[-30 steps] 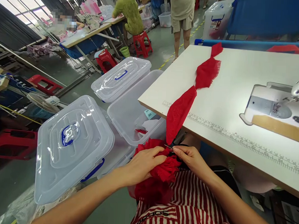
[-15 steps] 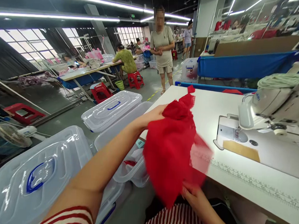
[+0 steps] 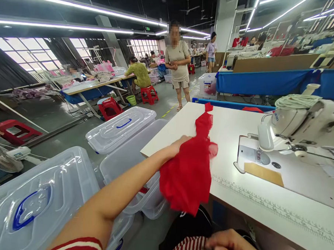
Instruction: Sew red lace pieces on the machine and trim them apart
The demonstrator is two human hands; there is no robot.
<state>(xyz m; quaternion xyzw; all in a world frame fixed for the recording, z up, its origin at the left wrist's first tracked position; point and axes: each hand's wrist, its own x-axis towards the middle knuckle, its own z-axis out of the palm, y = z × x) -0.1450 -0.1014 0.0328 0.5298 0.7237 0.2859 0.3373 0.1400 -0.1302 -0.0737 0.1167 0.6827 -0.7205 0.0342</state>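
My left hand (image 3: 182, 143) reaches out over the near-left corner of the white sewing table (image 3: 163, 139) and grips a bunched piece of red fabric (image 3: 188, 174). Its fingers are mostly hidden by the fabric. One part of the fabric trails back over the tabletop, while the wide part hangs past the front edge above my lap. My right hand (image 3: 229, 245) is low at the bottom, in front of my striped shirt and away from the fabric. Its fingers are curled together; whatever is between them is too blurred to name.
A sewing machine (image 3: 296, 127) stands on the table's right side, with a printed ruler (image 3: 258, 197) along the front edge. Clear plastic bins, one open (image 3: 113, 170) and one lidded (image 3: 64, 187), crowd the left. A person (image 3: 177, 62) stands beyond the table.
My right hand has come off the red fabric and dropped toward my lap. The fabric, spread and swinging before, now hangs narrower from my left hand. The view has shifted slightly.
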